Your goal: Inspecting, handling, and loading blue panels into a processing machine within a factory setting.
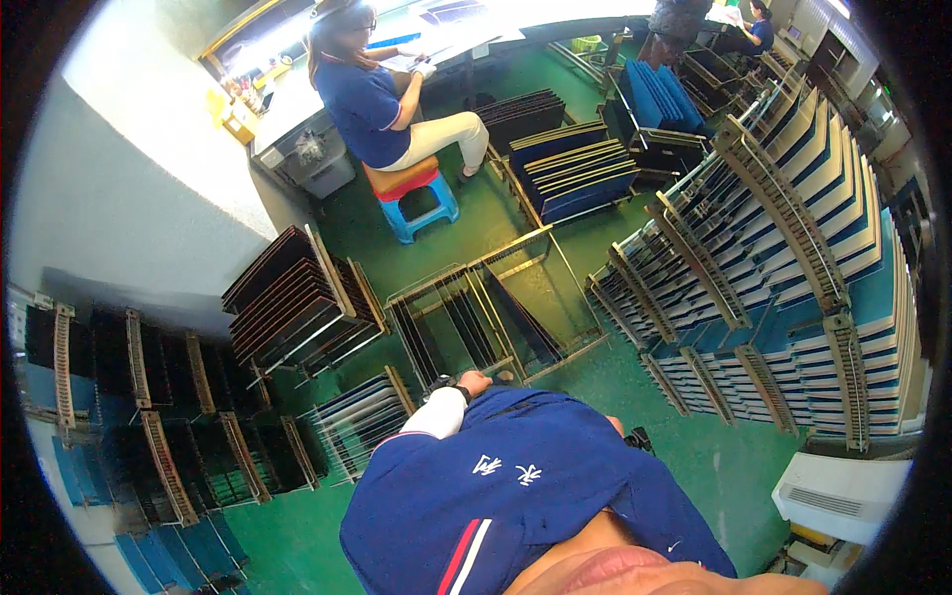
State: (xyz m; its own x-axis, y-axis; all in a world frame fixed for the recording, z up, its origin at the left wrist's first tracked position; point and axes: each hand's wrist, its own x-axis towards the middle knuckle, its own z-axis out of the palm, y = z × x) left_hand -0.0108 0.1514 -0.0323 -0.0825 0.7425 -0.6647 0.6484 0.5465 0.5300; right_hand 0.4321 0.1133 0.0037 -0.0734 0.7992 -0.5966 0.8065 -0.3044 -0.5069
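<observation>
My left hand [475,382], with a dark watch on its wrist and a white sleeve above it, is curled at the near edge of a low metal rack [548,277]. Whatever its fingers grip is hidden. Inside that rack several dark panels [466,322] stand on edge, and one more leans at a slant. Only a sliver of my right hand [617,426] shows beside my blue shirt, near a black band on the wrist. Its fingers are out of sight behind my body.
Tall racks of blue and white panels [793,248] line the right. Dark-panel racks [293,293] and shelving [169,466] fill the left. Ahead, a person in blue sits on a stool [416,203] at a lit bench; another person sits far right. A white unit [838,496] stands lower right.
</observation>
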